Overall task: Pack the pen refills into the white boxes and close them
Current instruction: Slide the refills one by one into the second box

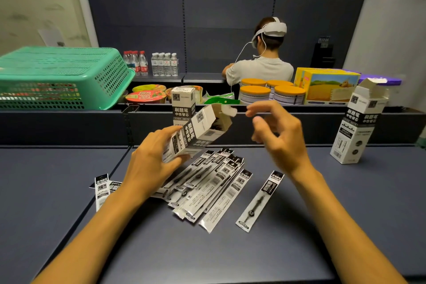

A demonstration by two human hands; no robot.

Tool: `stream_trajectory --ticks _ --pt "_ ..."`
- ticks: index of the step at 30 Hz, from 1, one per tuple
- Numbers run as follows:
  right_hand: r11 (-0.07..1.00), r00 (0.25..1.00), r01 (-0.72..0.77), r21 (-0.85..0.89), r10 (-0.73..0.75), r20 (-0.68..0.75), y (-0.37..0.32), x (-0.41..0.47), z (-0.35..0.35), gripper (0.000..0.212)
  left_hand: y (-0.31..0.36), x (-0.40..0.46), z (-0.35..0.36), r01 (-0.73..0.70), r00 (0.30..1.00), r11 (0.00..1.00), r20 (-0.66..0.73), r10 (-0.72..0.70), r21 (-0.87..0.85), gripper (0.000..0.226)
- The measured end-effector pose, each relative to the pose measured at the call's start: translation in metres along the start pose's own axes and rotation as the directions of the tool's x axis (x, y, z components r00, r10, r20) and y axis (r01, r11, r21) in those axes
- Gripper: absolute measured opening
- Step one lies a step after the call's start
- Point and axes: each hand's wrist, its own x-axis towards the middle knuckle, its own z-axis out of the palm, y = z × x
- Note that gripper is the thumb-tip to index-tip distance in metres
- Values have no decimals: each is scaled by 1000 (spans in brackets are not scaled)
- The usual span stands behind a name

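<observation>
1. Nearest, on the dark table [322, 226], a single wrapped pen refill [260, 200] lies flat by itself, just to the right of the heap of refills [207, 182], which is the landmark here.
2. To the left of the heap, partly hidden under the person's left forearm, a couple more wrapped refills [102, 188] lie on the table.
3. Directly above the heap's far-left edge, the left hand [152, 159] grips a white box [196, 132]: thumb on the upper face, fingers curled round the lower end. The box is tilted, its open mouth and loose flaps pointing up and right.
4. Above and to the right of the heap, the right hand [274, 129] hangs clear of the box, fingers loosely curled and apart. Whether anything is pinched between them I cannot tell; motion blur hides it.
5. Behind the heap, just beyond the held box, a closed white box [183, 104] stands upright.
6. Far right of the heap, well apart, an open white box [359, 124] stands with its top flaps up.
7. Far left and beyond the heap sits an overturned green basket [60, 76].
</observation>
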Motion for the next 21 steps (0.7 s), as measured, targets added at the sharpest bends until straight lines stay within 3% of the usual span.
stream_trajectory --ticks 2,4,7,9,10,15,19,21 --pt "986 984 -151 -72 157 79 14 2 -13 9 -1 0 -1 14 1000 1000 0 -14 1 70" --pt "929 921 -228 -292 303 246 32 1 -25 5 -1 1 -1 27 1000 1000 8 -27 2 69" --pt "795 678 -293 -531 564 471 55 -6 -32 20 -3 1 -1 28 999 1000 18 -28 -2 70" --pt "728 517 -302 -615 668 535 62 -11 -32 41 -3 0 -1 28 999 1000 17 -28 -1 70" --pt "711 474 -300 -636 690 547 63 -12 -32 49 -3 0 -1 29 999 1000 17 -29 2 70" --pt "677 481 -272 -684 711 513 64 -10 -46 55 -3 -1 -2 29 1000 1000 7 -29 -4 69" --pt "650 381 -314 -692 754 536 68 -12 -49 50 -3 -1 -2 34 999 999 10 -34 -8 69" --pt "658 368 -326 -679 750 550 68 -12 -47 46 -3 0 -2 31 999 999 13 -31 -11 69"
